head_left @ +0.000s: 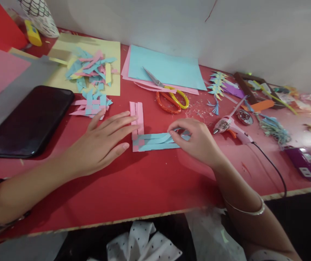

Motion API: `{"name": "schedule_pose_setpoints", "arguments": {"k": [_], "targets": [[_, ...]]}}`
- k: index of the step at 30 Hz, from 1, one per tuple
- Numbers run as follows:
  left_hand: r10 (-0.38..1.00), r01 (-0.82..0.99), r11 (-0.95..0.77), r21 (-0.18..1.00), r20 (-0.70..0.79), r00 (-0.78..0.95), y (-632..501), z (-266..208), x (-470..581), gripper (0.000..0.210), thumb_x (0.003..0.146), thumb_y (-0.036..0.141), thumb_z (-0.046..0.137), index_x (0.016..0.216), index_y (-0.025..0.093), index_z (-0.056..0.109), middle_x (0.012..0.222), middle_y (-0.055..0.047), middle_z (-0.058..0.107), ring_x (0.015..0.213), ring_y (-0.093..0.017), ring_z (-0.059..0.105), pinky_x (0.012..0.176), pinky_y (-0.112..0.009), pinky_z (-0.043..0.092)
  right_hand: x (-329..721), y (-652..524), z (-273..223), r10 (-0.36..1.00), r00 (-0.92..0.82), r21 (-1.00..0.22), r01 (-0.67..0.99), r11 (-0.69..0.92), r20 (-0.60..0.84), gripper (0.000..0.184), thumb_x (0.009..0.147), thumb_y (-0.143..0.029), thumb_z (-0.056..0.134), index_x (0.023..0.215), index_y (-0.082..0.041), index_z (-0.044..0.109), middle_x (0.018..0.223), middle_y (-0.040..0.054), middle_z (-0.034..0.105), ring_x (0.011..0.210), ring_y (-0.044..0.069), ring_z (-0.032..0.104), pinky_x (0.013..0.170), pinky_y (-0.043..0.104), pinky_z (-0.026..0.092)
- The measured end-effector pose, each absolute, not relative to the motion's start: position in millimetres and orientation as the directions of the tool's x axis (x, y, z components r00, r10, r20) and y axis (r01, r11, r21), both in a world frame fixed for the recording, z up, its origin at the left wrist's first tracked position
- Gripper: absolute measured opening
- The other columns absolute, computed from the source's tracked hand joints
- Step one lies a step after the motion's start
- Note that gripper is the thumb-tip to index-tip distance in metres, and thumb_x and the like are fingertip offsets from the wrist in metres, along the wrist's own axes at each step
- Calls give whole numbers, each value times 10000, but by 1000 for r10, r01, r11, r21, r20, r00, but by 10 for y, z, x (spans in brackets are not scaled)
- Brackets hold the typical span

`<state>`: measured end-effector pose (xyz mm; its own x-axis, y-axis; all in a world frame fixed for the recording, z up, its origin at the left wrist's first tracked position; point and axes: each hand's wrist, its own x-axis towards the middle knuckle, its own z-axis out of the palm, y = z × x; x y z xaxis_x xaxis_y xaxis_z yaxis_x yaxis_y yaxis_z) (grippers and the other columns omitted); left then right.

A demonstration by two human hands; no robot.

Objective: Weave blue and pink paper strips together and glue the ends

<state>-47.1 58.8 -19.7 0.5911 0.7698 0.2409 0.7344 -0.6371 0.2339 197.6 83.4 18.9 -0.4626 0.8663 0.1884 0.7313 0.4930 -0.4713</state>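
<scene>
Pink paper strips [136, 117] and blue paper strips [155, 142] lie woven together at one corner, forming an L on the red table. My right hand [196, 139] pinches one blue strip near its right end, thumb and forefinger pressed together. Flat and spread, my left hand [106, 141] hovers over or rests on the table left of the pink strips; its middle fingertips reach the pink strips, though contact is unclear. Behind my left hand sits a small woven pink and blue piece [91, 105].
Scissors [168, 94] lie partly on blue paper sheets [168, 67]. A heap of cut strips [92, 69] covers yellow paper. At left is a dark phone or tablet [30, 121]. A glue gun [231, 128] with a cord lies at right, near a purple device [306, 163].
</scene>
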Motion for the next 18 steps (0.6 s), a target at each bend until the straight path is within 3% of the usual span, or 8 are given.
{"name": "schedule_pose_setpoints", "arguments": {"k": [5, 11, 18], "targets": [[750, 726, -658, 200, 250, 612, 599, -215, -476, 385, 887, 284, 235, 1131, 229, 528, 1239, -51, 496, 1202, -229, 377, 1047, -477, 144, 1973, 835, 176, 855, -482, -463, 724, 512, 191, 105, 749, -165, 491, 694, -172, 580, 712, -2, 627, 644, 106, 550, 668, 249, 373], [718, 676, -695, 245, 279, 637, 604, -182, -457, 365, 881, 316, 292, 1157, 178, 487, 1176, -98, 504, 1105, -228, 448, 934, -373, 361, 1972, 839, 167, 872, -456, -490, 728, 480, 176, 87, 736, -171, 509, 697, -179, 587, 736, -6, 639, 652, 109, 561, 643, 245, 377], [717, 666, -697, 265, 260, 647, 616, -174, -443, 306, 867, 290, 337, 1084, 174, 519, 1083, -88, 529, 980, -209, 522, 841, -318, 431, 1975, 849, 182, 870, -461, -532, 700, 476, 173, 77, 735, -181, 512, 711, -179, 585, 743, -3, 644, 680, 122, 578, 681, 259, 398]]}}
